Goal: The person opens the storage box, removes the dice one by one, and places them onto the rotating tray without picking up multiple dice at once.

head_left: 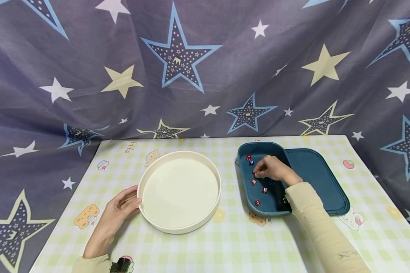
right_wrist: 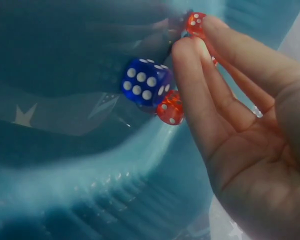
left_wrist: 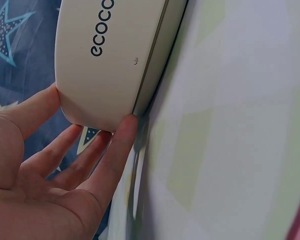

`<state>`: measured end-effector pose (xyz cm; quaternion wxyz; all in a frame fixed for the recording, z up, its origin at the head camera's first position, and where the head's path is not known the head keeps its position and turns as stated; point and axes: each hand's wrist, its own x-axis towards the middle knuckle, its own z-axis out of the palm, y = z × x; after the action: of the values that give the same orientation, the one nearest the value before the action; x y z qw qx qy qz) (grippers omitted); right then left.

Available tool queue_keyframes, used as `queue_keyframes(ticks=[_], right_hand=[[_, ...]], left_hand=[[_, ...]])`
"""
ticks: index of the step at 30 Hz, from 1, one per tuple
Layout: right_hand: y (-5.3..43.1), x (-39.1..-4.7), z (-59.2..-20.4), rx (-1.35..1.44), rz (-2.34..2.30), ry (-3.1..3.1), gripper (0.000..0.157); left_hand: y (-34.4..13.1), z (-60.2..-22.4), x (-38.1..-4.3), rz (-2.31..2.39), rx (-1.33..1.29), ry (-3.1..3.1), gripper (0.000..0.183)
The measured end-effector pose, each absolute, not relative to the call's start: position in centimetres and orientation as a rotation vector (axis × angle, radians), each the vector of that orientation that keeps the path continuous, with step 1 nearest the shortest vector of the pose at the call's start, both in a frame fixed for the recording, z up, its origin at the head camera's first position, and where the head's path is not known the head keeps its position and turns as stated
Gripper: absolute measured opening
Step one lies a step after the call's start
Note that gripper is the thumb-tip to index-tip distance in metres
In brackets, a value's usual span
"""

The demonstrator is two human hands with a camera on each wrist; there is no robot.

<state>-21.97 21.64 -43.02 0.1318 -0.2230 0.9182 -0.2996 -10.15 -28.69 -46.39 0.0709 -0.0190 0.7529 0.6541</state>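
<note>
A shallow, round cream tray (head_left: 179, 193) sits left of the middle of the table. My left hand (head_left: 121, 208) holds its left side, thumb at the rim and fingers along the outer wall (left_wrist: 105, 85), which bears printed letters. To the right is a deep teal box (head_left: 242, 178) with several dice inside. Reaching into it, my right hand (head_left: 273, 168) pinches a red die (right_wrist: 196, 24) between thumb and fingertips. A blue die (right_wrist: 146, 81) and another red die (right_wrist: 170, 109) lie close by its fingers. More red dice (head_left: 264, 190) are scattered over the box floor.
A flat teal lid-like panel (head_left: 322, 178) lies against the box's right side. The table wears a green checked cloth (head_left: 232, 242) with cartoon prints. Behind it hangs a dark curtain (head_left: 205, 106) with stars.
</note>
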Motion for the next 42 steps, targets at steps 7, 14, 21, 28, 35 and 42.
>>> queue_keyframes(ticks=[7,14,21,28,35,42], right_hand=[[21.6,-21.9,-42.9,-0.590,-0.880,2.670,0.006],[21.8,-21.9,-42.6,-0.567,-0.903,2.687,0.008],[21.9,-21.8,-42.4,-0.556,-0.943,2.709,0.010],[22.0,-21.9,-42.0,-0.569,-1.006,2.693,0.013],[21.6,-21.9,-41.3,-0.588,-1.059,2.699,0.014],[20.6,-21.6,-40.1,-0.606,-1.118,2.697,0.018]], left_hand=[[-28.8,-46.4,-10.2,1.971,-0.046,2.278,0.061],[-28.7,-46.4,-10.1,1.959,-0.047,2.282,0.062],[-28.7,-46.3,-10.1,1.954,-0.050,2.277,0.062],[-28.6,-46.1,-10.0,1.951,-0.051,2.276,0.062],[-28.5,-45.8,-9.8,1.940,-0.041,2.286,0.062],[-28.4,-45.6,-9.8,1.940,-0.051,2.280,0.062]])
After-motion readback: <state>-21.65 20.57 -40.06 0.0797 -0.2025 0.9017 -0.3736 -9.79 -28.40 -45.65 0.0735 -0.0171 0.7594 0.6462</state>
